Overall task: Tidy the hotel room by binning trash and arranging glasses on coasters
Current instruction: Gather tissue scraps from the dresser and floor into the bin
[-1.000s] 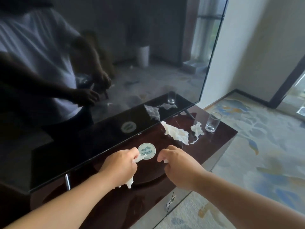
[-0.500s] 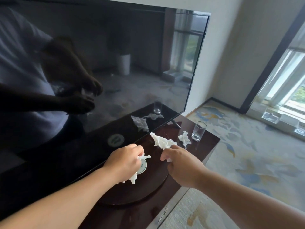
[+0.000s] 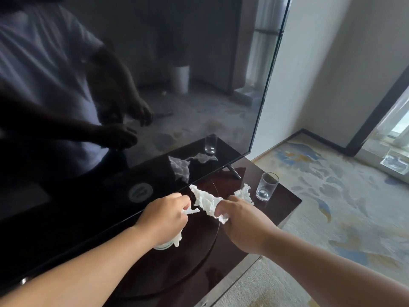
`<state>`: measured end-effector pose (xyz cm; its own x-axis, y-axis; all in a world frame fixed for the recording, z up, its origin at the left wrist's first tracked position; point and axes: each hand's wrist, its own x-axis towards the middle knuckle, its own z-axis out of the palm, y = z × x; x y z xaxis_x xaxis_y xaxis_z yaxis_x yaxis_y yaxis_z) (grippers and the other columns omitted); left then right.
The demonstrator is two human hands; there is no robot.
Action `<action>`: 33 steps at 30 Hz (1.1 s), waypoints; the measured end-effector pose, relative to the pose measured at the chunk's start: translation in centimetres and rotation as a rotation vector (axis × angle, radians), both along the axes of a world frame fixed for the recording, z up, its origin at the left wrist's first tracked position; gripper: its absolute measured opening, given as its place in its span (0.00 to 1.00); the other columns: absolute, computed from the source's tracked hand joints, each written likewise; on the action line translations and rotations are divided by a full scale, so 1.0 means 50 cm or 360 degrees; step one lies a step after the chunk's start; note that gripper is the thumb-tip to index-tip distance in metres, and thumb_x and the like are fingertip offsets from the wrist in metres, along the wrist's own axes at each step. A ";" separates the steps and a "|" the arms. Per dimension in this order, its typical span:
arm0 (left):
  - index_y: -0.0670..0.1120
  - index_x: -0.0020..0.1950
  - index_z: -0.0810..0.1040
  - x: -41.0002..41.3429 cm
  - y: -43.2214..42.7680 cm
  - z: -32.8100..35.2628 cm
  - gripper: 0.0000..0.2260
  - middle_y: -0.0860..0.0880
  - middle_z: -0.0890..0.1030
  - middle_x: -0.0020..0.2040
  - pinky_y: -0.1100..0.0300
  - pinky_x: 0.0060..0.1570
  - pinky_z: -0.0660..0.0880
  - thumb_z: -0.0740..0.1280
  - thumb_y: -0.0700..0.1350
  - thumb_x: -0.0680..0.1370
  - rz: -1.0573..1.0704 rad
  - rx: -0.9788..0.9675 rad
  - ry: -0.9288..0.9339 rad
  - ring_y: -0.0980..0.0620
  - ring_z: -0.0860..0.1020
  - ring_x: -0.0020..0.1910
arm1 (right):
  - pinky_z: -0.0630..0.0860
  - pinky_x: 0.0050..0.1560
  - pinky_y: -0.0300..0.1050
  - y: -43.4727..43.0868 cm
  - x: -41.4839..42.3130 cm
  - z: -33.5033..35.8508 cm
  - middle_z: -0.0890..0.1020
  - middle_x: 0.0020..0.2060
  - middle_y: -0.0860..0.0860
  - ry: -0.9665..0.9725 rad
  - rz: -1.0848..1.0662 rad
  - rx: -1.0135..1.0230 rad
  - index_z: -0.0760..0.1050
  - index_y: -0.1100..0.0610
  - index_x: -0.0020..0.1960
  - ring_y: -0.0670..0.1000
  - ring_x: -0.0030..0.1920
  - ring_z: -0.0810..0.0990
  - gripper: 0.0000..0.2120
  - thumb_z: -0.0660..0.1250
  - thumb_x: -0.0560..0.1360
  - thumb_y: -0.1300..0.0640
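At right hand (image 3: 243,220), tissue (image 3: 204,200) points toward television (image 3: 155,85)

Probably a hotel room: television (image 3: 155,85), patterned carpet (image 3: 332,196), glossy cabinet (image 3: 283,202).

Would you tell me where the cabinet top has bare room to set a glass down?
The cabinet is bare along its front edge between the forearms, and at the right edge in front of the glass. Toward the TV it is crowded: the left hand and right hand grip tissues, with a loose tissue beside the glass.
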<state>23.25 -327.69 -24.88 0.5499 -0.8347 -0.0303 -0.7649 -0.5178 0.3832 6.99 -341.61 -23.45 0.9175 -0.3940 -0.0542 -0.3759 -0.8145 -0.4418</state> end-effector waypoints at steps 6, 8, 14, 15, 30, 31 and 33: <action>0.50 0.45 0.73 -0.051 -0.105 -0.023 0.08 0.52 0.75 0.43 0.53 0.37 0.71 0.58 0.40 0.71 0.0089 0.0104 0.0026 0.51 0.74 0.38 | 0.74 0.51 0.45 -0.139 -0.022 -0.030 0.72 0.49 0.44 0.0099 0.0121 0.0089 0.75 0.47 0.56 0.48 0.52 0.75 0.17 0.59 0.72 0.62; 0.51 0.46 0.74 -0.067 -0.128 -0.028 0.08 0.54 0.74 0.43 0.56 0.34 0.69 0.58 0.40 0.72 0.0105 0.0142 0.0032 0.52 0.74 0.38 | 0.73 0.52 0.44 -0.170 -0.027 -0.038 0.72 0.49 0.45 0.0112 0.0150 0.0119 0.75 0.47 0.56 0.49 0.53 0.74 0.16 0.59 0.72 0.62; 0.48 0.46 0.74 -0.089 -0.178 -0.041 0.08 0.53 0.75 0.43 0.55 0.34 0.69 0.58 0.40 0.72 0.0146 0.0194 0.0048 0.51 0.74 0.38 | 0.72 0.51 0.42 -0.231 -0.023 -0.061 0.73 0.51 0.45 0.0145 0.0219 0.0158 0.75 0.48 0.56 0.49 0.55 0.74 0.18 0.57 0.72 0.63; 0.49 0.46 0.74 -0.089 -0.182 -0.044 0.08 0.53 0.74 0.43 0.56 0.34 0.68 0.58 0.40 0.72 0.0143 0.0196 0.0051 0.51 0.74 0.38 | 0.71 0.51 0.41 -0.236 -0.019 -0.065 0.73 0.51 0.45 0.0140 0.0226 0.0162 0.75 0.48 0.56 0.49 0.55 0.74 0.18 0.57 0.72 0.63; 0.52 0.45 0.73 -0.001 -0.150 -0.118 0.05 0.53 0.74 0.42 0.60 0.29 0.61 0.60 0.42 0.72 0.0230 0.0154 0.0161 0.53 0.73 0.35 | 0.72 0.49 0.43 -0.229 0.089 -0.104 0.71 0.48 0.43 0.0290 0.0279 0.0133 0.75 0.46 0.58 0.46 0.49 0.70 0.17 0.60 0.73 0.63; 0.51 0.45 0.73 0.007 -0.148 -0.120 0.05 0.53 0.74 0.42 0.59 0.29 0.63 0.60 0.42 0.72 0.0227 0.0141 0.0169 0.52 0.73 0.35 | 0.71 0.48 0.42 -0.228 0.096 -0.105 0.71 0.49 0.43 0.0299 0.0278 0.0130 0.75 0.46 0.58 0.46 0.48 0.70 0.18 0.60 0.74 0.63; 0.50 0.45 0.73 0.023 -0.147 -0.122 0.05 0.52 0.74 0.42 0.57 0.31 0.65 0.60 0.42 0.72 0.0238 0.0111 0.0177 0.50 0.73 0.36 | 0.71 0.47 0.42 -0.226 0.110 -0.106 0.71 0.49 0.43 0.0305 0.0270 0.0132 0.75 0.46 0.58 0.45 0.49 0.70 0.18 0.60 0.74 0.64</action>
<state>24.39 -335.03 -30.99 0.6579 -0.7375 -0.1526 -0.6324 -0.6510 0.4200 12.49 -352.93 -28.76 0.9398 -0.2226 -0.2592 -0.3205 -0.8371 -0.4432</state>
